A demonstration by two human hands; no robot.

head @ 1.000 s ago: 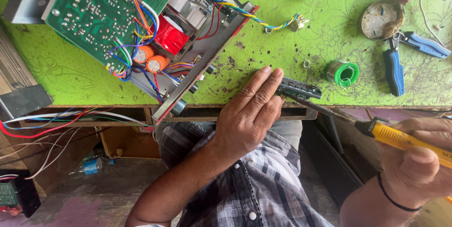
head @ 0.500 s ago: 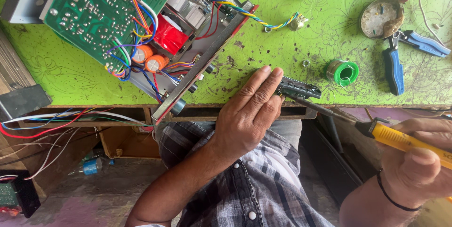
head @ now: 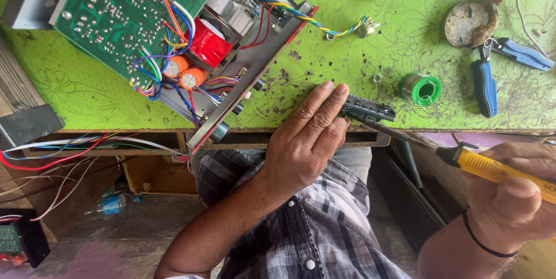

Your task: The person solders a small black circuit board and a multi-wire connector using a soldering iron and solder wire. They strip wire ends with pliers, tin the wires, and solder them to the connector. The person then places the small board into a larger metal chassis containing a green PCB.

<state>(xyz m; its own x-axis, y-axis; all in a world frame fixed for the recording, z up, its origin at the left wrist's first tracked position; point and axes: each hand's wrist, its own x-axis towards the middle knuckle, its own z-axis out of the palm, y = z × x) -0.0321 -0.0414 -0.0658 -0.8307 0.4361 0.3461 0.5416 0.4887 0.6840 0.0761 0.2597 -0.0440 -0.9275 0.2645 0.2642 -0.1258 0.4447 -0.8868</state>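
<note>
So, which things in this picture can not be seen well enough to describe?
- Small black part: the left hand covers its near end, so the grip is unclear.
- Soldering iron: its yellow handle runs off the right edge inside the right hand.
- Iron tip: where it meets the black part is too small to judge.
- Circuit board: cut off by the top edge.
- Blue pliers: one handle is hidden at the right edge.

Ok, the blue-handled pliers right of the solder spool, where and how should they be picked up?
Probably by the blue handles. The pliers lie flat with both handles splayed apart on the green table, one toward the table's near edge, one to the right. Come from above and close both handles together; the jaws sit against the round tin.
</note>
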